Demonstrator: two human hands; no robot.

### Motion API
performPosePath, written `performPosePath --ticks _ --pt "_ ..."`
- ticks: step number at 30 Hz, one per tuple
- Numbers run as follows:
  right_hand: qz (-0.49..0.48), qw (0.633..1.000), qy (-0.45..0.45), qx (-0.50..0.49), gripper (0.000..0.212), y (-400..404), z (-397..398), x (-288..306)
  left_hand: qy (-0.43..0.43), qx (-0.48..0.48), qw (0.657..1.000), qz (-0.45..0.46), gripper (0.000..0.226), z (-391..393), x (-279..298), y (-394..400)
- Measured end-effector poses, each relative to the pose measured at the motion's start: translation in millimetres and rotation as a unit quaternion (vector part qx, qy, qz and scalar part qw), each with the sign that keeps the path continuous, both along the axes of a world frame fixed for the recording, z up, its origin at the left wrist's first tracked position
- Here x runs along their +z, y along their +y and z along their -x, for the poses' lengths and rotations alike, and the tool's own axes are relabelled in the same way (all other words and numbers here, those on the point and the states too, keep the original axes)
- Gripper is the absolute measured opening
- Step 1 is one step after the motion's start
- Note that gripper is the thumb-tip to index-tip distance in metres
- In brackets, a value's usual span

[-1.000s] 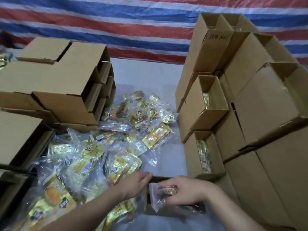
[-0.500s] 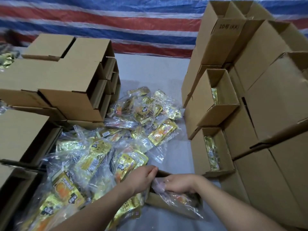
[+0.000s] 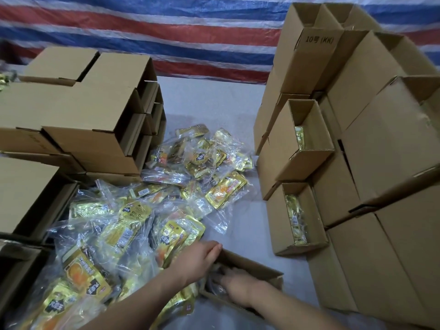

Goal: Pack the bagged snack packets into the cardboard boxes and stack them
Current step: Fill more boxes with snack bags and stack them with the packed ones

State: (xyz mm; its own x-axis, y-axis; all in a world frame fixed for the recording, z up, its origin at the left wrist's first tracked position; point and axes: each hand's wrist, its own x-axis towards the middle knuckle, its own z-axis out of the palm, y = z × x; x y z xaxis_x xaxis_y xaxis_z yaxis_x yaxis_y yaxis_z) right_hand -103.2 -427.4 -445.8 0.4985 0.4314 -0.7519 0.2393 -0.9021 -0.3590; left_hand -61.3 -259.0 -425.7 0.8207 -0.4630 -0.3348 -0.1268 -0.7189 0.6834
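My right hand (image 3: 234,285) is inside the open box (image 3: 259,270), grip hidden; my left hand (image 3: 198,259) holds its rim. Packet pile (image 3: 147,225) crowds the tabletop's (image 3: 214,101) left edge.

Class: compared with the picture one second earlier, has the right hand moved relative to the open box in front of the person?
Yes. The right hand has gone down into the box, pushing the bag inside; earlier it held the bag above the rim.
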Motion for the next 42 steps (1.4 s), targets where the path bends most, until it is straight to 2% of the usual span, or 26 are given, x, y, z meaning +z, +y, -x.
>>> performPosePath --ticks 2,4,6,8,10,11,13,15,18,20,23,26,32,35,39,42 --pt "-0.02 0.998 -0.017 -0.05 0.056 1.3 2.9 -11.4 0.008 0.01 1.0 0.011 0.037 1.1 2.0 2.3" --pt "-0.072 0.989 0.005 -0.13 0.056 -0.7 1.7 -5.7 0.028 0.029 0.999 0.021 0.036 1.7 3.1 5.7" --pt "-0.089 0.983 0.029 -0.158 0.056 -10.4 -2.7 7.1 0.042 0.039 0.998 0.027 0.037 1.8 4.6 8.8" --pt "-0.08 0.981 0.019 -0.174 0.047 -23.8 -9.2 20.0 0.034 0.035 0.999 0.017 0.038 1.5 6.3 8.4" --pt "-0.081 0.974 0.018 -0.212 0.025 -28.0 -13.5 28.5 0.019 0.041 0.999 0.009 0.038 -0.7 7.9 6.4" --pt "-0.074 0.974 0.036 -0.211 0.024 -23.5 -15.8 29.5 0.015 0.047 0.999 0.006 0.038 -1.5 8.2 5.3" --pt "-0.034 0.981 0.104 -0.161 0.035 -7.0 -15.2 20.0 0.008 0.05 0.999 -0.004 0.037 -0.9 6.9 2.6" --pt "0.0 0.978 0.139 -0.155 0.042 13.3 -11.4 5.6 -0.005 0.056 0.998 -0.01 0.034 4.8 2.6 2.8" --pt "-0.005 0.964 0.136 -0.227 0.042 22.9 -12.1 -1.1 -0.024 0.084 0.996 -0.003 0.031 12.5 0.5 2.5" --pt "-0.013 0.963 0.133 -0.235 0.042 15.9 -14.7 7.5 -0.015 0.102 0.995 0.008 0.031 11.3 1.7 4.5" --pt "-0.014 0.964 0.075 -0.253 0.029 -7.7 -21.2 15.0 -0.003 0.095 0.995 0.004 0.036 4.8 7.3 4.9" --pt "0.04 0.966 0.034 -0.253 0.031 -23.4 -25.2 6.8 -0.003 0.078 0.997 -0.021 0.038 2.4 10.2 0.7" --pt "0.066 0.964 0.082 -0.245 0.037 -15.7 -35.3 9.1 0.002 0.098 0.995 0.005 0.038 -1.6 8.2 -3.4" --pt "0.006 0.954 0.079 -0.29 0.034 -16.9 -43.1 30.5 0.008 0.101 0.994 0.025 0.037 -11.3 9.2 -0.6" --pt "-0.093 0.924 -0.022 -0.37 0.036 -32.5 -45.6 62.2 0.021 0.106 0.993 0.043 0.034 -21.9 11.2 1.0" --pt "-0.172 0.876 -0.04 -0.448 0.026 -46.0 -46.2 75.1 0.034 0.17 0.982 0.079 0.026 -34.9 13.5 -1.6"
